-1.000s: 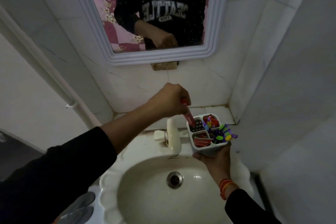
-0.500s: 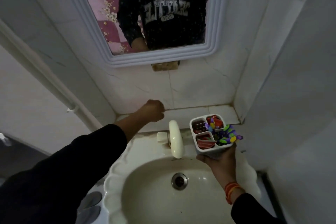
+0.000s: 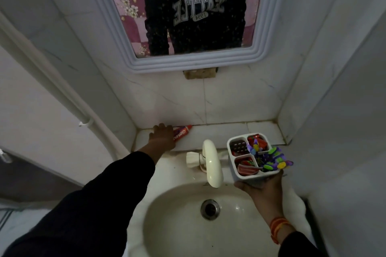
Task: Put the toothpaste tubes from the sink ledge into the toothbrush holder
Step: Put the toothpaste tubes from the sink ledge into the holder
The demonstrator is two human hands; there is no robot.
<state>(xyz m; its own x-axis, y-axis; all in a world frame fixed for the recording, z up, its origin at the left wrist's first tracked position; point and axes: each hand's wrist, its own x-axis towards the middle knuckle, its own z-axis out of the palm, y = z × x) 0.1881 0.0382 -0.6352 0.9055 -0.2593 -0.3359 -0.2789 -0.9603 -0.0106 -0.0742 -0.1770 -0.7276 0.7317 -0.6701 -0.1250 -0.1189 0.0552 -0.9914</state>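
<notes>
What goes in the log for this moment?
left hand: on toothpaste tube, ledge | right hand: holding toothbrush holder over sink

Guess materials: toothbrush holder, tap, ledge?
Toothbrush holder: looks like moulded white plastic, matte, with thin even walls and rounded dividers. Tap: cream and glossy, with a soft highlight along the spout and no metallic shine, so probably plastic, though a coated metal is possible. Ledge: pale glazed tile or marble-look stone, with dark grout lines and faint veining.
</notes>
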